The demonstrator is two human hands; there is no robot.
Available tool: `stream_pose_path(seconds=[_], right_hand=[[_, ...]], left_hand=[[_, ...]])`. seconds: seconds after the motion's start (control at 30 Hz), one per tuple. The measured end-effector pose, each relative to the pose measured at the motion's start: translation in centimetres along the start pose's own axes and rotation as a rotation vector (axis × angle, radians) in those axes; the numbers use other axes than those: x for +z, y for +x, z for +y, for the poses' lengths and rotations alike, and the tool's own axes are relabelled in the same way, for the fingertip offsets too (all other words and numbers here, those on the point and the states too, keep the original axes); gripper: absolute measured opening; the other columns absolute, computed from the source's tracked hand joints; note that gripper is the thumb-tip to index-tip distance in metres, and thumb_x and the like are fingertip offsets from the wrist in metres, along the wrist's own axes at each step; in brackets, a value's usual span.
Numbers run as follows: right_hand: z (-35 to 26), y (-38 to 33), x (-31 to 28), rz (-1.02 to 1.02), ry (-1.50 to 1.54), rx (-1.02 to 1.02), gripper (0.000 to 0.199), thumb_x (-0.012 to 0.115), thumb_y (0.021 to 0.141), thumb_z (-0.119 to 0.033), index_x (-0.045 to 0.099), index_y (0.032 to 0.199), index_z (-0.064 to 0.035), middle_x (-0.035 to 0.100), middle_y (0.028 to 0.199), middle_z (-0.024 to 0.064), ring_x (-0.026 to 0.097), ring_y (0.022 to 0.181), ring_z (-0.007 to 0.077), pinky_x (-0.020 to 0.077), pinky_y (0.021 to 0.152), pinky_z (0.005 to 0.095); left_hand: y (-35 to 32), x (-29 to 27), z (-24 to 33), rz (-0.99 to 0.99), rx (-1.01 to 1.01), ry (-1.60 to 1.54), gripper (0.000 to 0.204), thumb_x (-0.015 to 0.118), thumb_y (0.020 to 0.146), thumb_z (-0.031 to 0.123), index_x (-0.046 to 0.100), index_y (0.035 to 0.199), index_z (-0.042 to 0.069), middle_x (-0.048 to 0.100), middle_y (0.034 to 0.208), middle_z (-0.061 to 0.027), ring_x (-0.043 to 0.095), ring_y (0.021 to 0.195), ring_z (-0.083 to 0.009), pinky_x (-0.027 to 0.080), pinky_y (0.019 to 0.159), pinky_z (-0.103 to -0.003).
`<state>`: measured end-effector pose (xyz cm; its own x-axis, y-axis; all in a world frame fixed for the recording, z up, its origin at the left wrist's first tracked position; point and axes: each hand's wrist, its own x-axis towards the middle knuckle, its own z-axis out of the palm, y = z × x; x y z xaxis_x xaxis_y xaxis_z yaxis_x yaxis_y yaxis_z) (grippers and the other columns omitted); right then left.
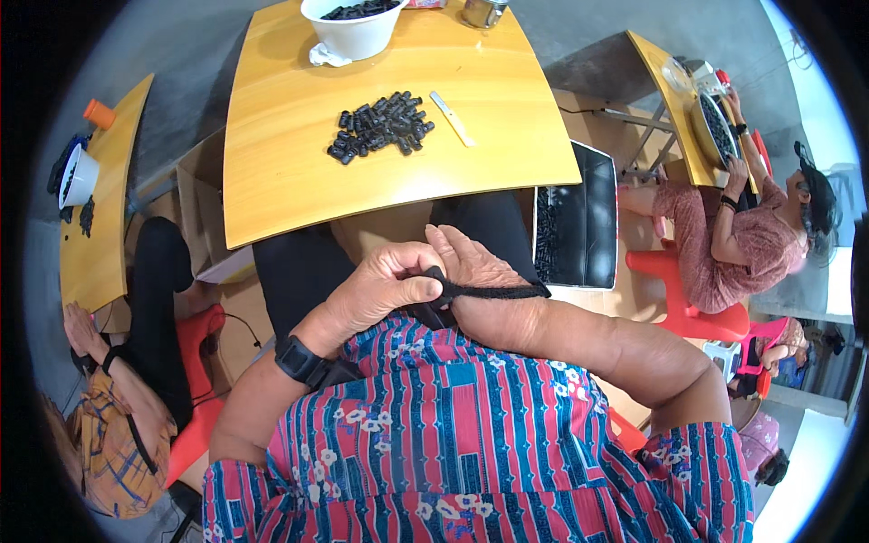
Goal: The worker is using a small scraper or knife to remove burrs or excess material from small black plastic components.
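In my lap, below the table edge, my left hand [385, 285] is closed, thumb and fingers pinching the end of a black wrist strap [498, 291]. The strap lies around my right wrist. My right hand [472, 259] has its fingers stretched out and appears to hold nothing. A black watch-like band [303, 360] sits on my left wrist. On the yellow table [299, 181] in front of me is a pile of small black cylindrical parts [385, 127]. Just right of the pile lies a small knife [453, 119] with a pale handle.
A white bowl [355, 36] of black parts and a metal cup [484, 13] stand at the table's far side. Below right is a box [579, 217] with black lining and parts. Co-workers sit at left [122, 434] and right [742, 240], at other tables with bowls.
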<state>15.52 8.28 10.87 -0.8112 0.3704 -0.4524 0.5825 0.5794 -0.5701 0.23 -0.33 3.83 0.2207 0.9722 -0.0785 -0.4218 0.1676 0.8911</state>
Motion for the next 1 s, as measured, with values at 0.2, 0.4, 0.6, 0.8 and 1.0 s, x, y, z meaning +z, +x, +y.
stream_pose_path(seconds=[0.2, 0.4, 0.6, 0.8, 1.0], right_hand=[[0.6, -1.0, 0.5, -0.009, -0.311, -0.088, 0.060, 0.048, 0.084, -0.009, 0.028, 0.136, 0.0116, 0.034, 0.137, 0.0323, 0.038, 0.126, 0.0438, 0.0347, 0.105, 0.0439], [-0.6, -2.0, -0.3, -0.014, -0.447, -0.082, 0.057, 0.047, 0.084, -0.009, 0.031, 0.134, 0.0136, 0.037, 0.135, 0.0316, 0.039, 0.125, 0.0447, 0.0326, 0.107, 0.0447], [0.7, -2.5, 0.3, 0.059, -0.586, -0.136, 0.055, 0.047, 0.083, -0.010, 0.037, 0.130, 0.0149, 0.045, 0.129, 0.0301, 0.040, 0.124, 0.0431, 0.0327, 0.107, 0.0435], [1.2, -3.0, 0.8, 0.360, -0.635, -0.221, 0.032, 0.050, 0.081, -0.013, 0.052, 0.102, 0.0101, 0.049, 0.101, 0.0234, 0.047, 0.100, 0.0321, 0.0403, 0.085, 0.0352], [-0.1, -5.0, -1.0, 0.258, -0.540, -0.398, 0.033, 0.056, 0.081, -0.007, 0.056, 0.109, 0.0104, 0.054, 0.113, 0.0242, 0.056, 0.108, 0.0360, 0.0482, 0.091, 0.0386]], left_hand=[[0.7, -0.4, -0.6, -0.001, 0.015, 0.043, 0.020, 0.069, 0.086, 0.024, 0.062, 0.083, 0.005, 0.055, 0.077, 0.0040, 0.049, 0.073, -0.0034, 0.042, 0.066, -0.019], [1.4, 0.1, -0.2, -0.036, 0.002, 0.022, 0.022, 0.070, 0.085, 0.024, 0.062, 0.083, 0.004, 0.055, 0.078, 0.0034, 0.050, 0.073, -0.0038, 0.043, 0.067, -0.020], [2.0, 0.3, 0.1, -0.010, -0.013, -0.010, 0.022, 0.070, 0.085, 0.024, 0.063, 0.084, 0.004, 0.056, 0.080, 0.0024, 0.051, 0.075, -0.0050, 0.044, 0.070, -0.022], [2.7, 0.5, -0.1, 0.013, 0.016, 0.007, 0.021, 0.068, 0.087, 0.024, 0.062, 0.085, 0.004, 0.057, 0.080, 0.0019, 0.052, 0.076, -0.0055, 0.045, 0.073, -0.022], [3.5, -2.2, -0.7, 0.263, 0.008, -0.268, 0.015, 0.059, 0.093, 0.022, 0.059, 0.093, 0.007, 0.062, 0.082, -0.0016, 0.059, 0.078, -0.0098, 0.049, 0.076, -0.025]])
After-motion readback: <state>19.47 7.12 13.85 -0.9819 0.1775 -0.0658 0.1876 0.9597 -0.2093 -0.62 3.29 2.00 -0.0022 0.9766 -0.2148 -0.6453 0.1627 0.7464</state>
